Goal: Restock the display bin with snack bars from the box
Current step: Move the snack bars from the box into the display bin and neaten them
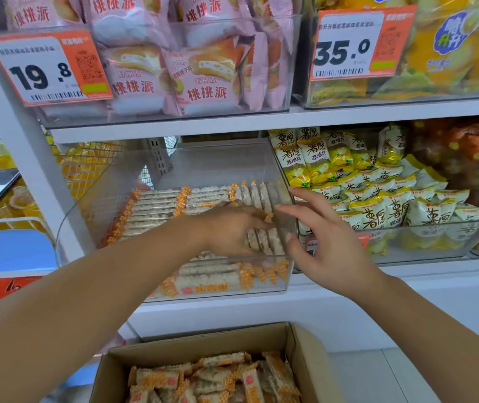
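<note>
At far left, a price tag [49,68] reading 19.8 hangs on a clear bin of pink pies [203,71] on the upper shelf. Below it sits the clear display bin [174,158], its floor lined with rows of snack bars [156,205] in white and orange wrappers.

My left hand [232,228] reaches into the bin from the lower left. Its fingers curl down over a small bunch of bars [264,237] standing on edge near the bin's front right corner, gripping them from above. More bars lie flat under my wrist against the front wall.

My right hand [325,242] is just beside the left, at the bin's right wall. Its fingers [305,196] are straight and spread apart, holding nothing; I cannot tell whether the fingertips touch the wall or the bars.

Right of the bin, another bin holds yellow and white packets [378,199]. Above it, a tag [357,45] reads 35.0.

At the bottom centre, the open cardboard box [299,359] sits on the floor below the shelf, with loose snack bars heaped inside.
</note>
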